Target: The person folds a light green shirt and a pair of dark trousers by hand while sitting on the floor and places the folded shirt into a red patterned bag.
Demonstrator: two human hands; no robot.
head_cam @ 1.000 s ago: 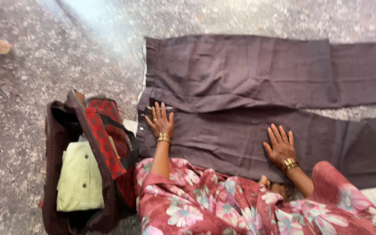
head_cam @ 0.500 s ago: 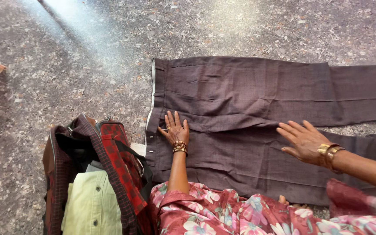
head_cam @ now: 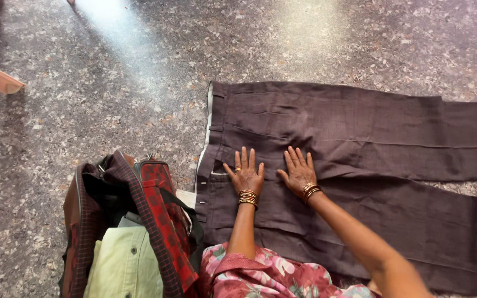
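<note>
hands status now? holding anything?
Left hand: open, flat on the dark trousers, holding nothing.
Right hand: open, flat on the trousers, holding nothing.

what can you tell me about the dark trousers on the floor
The trousers are dark brown, of a woven-looking cloth, spread flat on the speckled floor, waistband to the left, legs running right out of view. The left hand and right hand press flat near the seat. An open bag lies beside the waistband.

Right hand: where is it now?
Head view, centre: the right hand lies flat on the dark trousers near the waistband, just right of the left hand.
</note>
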